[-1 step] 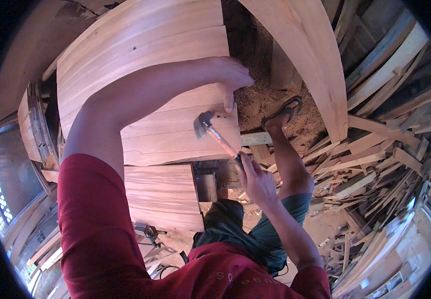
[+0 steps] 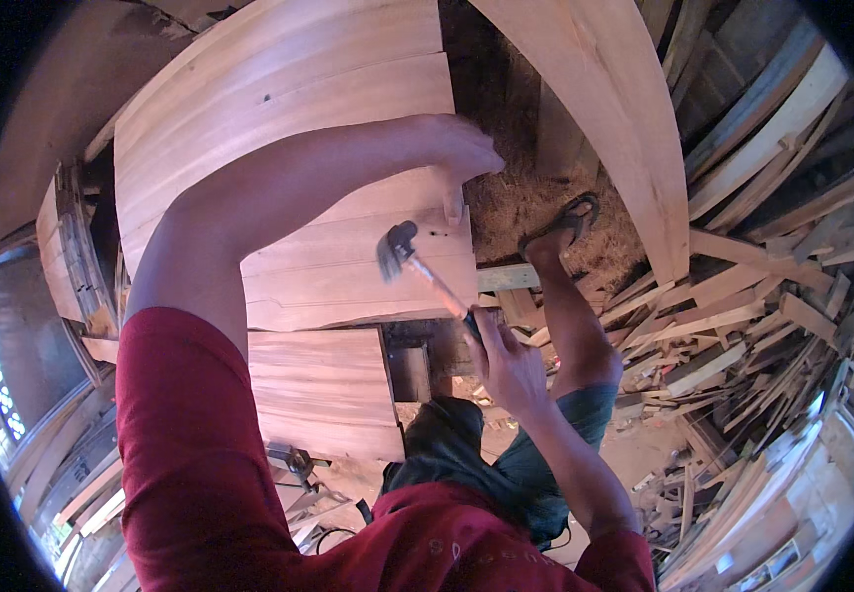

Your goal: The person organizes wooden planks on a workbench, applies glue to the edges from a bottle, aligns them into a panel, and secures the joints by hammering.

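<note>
A broad panel of pale wooden boards [image 2: 348, 89] lies before me. My left hand [image 2: 458, 158] grips its right edge, thumb on the top face and fingers over the end; the fingertips' undersides are hidden. Closed round the dark grip of a claw hammer [image 2: 435, 283] is my right hand [image 2: 511, 370], to the right of the panel. The hammer's dark head, slightly blurred, is over the panel near its lower right part, left of my left thumb. Small dark spots [image 2: 437, 234] show on the wood between the head and the panel's edge.
A second wooden panel [image 2: 323, 390] lies nearer to me. A long curved board [image 2: 634, 128] stands to the right, past my sandalled foot [image 2: 573, 219] on sawdust. Heaped wood offcuts [image 2: 733, 306] fill the right side. A dark metal clamp-like tool [image 2: 297, 459] is at lower left.
The hammer head has shifted slightly left in the picture, with my right hand tilting a little. My left hand stays at the panel's edge.
</note>
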### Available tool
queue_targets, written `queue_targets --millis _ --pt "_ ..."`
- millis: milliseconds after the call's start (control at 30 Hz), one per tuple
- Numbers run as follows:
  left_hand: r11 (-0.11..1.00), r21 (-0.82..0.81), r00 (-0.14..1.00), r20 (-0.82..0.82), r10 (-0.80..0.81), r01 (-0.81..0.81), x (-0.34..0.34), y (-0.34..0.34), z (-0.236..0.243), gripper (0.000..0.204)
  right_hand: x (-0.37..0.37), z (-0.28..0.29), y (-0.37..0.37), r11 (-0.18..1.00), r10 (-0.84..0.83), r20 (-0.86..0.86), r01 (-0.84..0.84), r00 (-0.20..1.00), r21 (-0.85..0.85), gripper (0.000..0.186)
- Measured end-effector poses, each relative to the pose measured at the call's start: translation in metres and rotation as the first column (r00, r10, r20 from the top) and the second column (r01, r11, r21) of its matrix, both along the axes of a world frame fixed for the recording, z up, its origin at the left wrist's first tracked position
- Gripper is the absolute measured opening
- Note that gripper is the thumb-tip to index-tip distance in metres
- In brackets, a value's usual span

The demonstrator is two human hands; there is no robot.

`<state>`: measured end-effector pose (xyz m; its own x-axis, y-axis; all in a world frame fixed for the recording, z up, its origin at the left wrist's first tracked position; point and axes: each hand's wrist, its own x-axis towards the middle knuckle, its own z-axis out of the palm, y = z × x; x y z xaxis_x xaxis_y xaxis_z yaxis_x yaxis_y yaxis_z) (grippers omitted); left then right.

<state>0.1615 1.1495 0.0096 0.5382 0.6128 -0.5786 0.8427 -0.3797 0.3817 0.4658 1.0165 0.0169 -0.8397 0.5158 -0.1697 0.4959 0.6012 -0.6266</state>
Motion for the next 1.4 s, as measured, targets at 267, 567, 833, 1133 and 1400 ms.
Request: queue_targets --millis 267,567,833,1133,1400 --pt "0.999 -0.027 1.0 -0.009 0.03 -0.03 0.006 -0.003 0.006 0.074 0.003 0.012 -0.011 0.997 0.036 -0.208 -0.05 0.977 -0.064 0.039" --pt "0.983 -0.108 0.989 -0.045 0.143 -0.147 0.005 0.006 0.007 0.071 -0.032 -0.014 0.007 0.997 -0.072 -0.01 0.072 0.997 -0.019 0.039" --pt "0.98 -0.106 0.983 -0.085 0.163 -0.171 0.009 0.002 0.006 0.069 -0.034 -0.026 0.001 0.995 -0.099 0.064 0.1 0.993 -0.002 0.042" --pt "0.998 0.012 0.991 -0.114 -0.066 0.068 0.012 -0.015 0.008 0.092 0.041 0.001 -0.037 0.997 -0.023 -0.106 0.015 0.994 -0.082 0.044" --pt "0.999 -0.003 0.995 -0.09 0.032 -0.032 0.026 -0.02 0.007 0.091 0.042 -0.004 -0.044 0.991 -0.113 -0.118 0.104 0.986 -0.084 0.045"
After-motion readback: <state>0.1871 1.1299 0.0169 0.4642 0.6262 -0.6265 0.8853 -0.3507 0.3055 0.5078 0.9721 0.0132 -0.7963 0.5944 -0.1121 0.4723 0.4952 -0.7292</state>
